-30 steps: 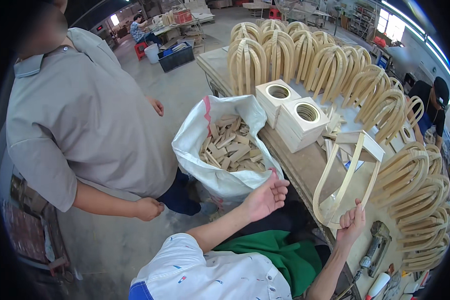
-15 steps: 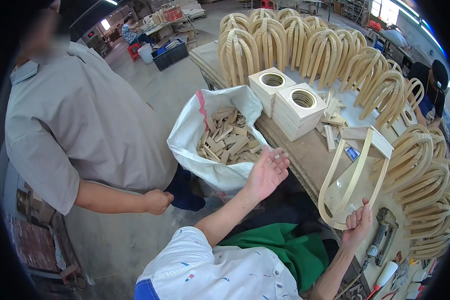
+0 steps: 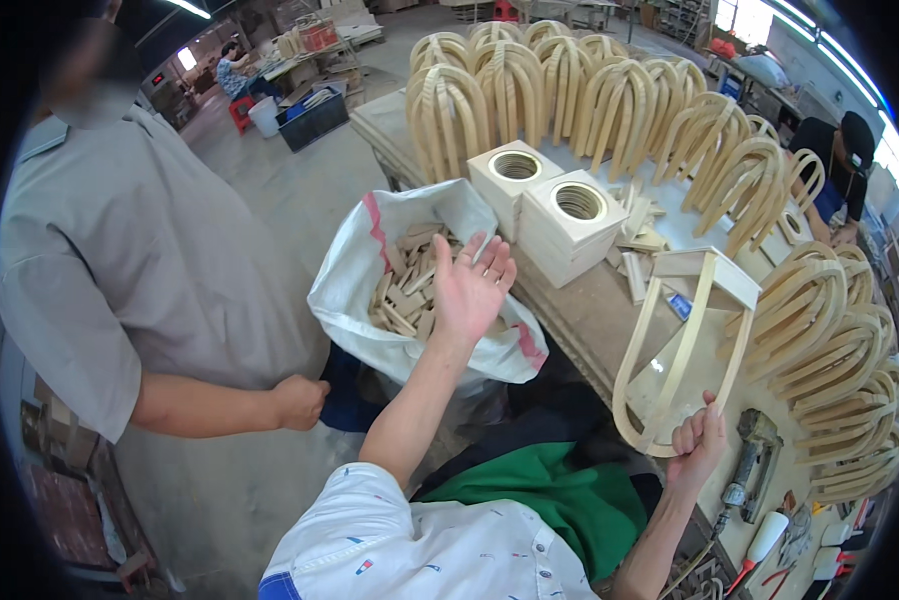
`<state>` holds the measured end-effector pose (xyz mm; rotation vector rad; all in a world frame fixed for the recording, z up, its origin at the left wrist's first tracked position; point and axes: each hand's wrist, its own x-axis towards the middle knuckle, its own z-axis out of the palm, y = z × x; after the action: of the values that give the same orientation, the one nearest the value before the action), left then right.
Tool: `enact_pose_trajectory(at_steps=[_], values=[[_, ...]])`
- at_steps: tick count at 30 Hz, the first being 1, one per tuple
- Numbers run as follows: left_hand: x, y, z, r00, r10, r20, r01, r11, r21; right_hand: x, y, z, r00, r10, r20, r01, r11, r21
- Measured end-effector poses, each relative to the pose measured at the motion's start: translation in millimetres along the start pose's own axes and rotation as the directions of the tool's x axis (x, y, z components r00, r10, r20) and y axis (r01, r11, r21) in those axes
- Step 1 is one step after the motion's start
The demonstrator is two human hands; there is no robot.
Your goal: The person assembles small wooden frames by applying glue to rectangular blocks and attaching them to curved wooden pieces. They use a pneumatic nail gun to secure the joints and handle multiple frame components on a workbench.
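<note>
My left hand (image 3: pixel 475 288) is held palm up with its fingers spread, above the mouth of a white woven sack (image 3: pixel 342 300). Short wood offcuts (image 3: pixel 402 285) fill that sack; none lies in my palm. On the right, my right hand (image 3: pixel 700 440) grips the curved end of a pale bentwood frame (image 3: pixel 687 355), built of arched strips joined to a small wooden board at the far end. The frame is over the workbench (image 3: pixel 570 320). A small blue packet or tube (image 3: pixel 680 305) shows through it on the bench.
Two stacks of square wooden blocks (image 3: pixel 575 230) with round holes stand by the sack. Many arched frames (image 3: pixel 620 110) line the bench. A pneumatic tool (image 3: pixel 750 465) and a white bottle (image 3: pixel 767 537) lie at right. A person in grey (image 3: pixel 170 270) stands at left; another (image 3: pixel 840 170) works opposite.
My left hand has swung left, from the sack's near right edge to over its opening, palm turned up. The right hand keeps its hold on the frame. The whole view has shifted slightly.
</note>
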<state>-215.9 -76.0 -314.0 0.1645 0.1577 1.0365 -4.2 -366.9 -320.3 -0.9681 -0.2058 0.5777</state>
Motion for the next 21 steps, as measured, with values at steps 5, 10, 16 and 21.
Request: enact_pose_trajectory(at_steps=[5, 10, 16, 21], values=[[-12.5, -2.1, 22.5, 0.987, -0.076, 0.143, 0.086, 0.994, -0.062, -2.0, -3.7, 0.1, 1.0, -0.025, 0.004, 0.025, 1.0, -0.009], [-0.6, 2.4, 12.6, 0.986, -0.043, 0.162, 0.065, 0.99, -0.129, -4.6, -1.3, -1.1, 1.0, -0.02, 0.022, 0.02, 1.0, -0.01], [-10.9, -24.0, 8.2, 0.829, -0.295, 0.476, 0.374, 0.924, -0.078, -4.7, 1.0, -5.5, 1.0, -0.007, 0.021, 0.008, 0.999, -0.039], [-43.5, -57.0, -0.9, 0.81, -0.433, 0.395, 0.457, 0.889, 0.036, -3.7, 4.4, -5.5, 0.999, 0.002, 0.045, -0.001, 1.0, -0.024]])
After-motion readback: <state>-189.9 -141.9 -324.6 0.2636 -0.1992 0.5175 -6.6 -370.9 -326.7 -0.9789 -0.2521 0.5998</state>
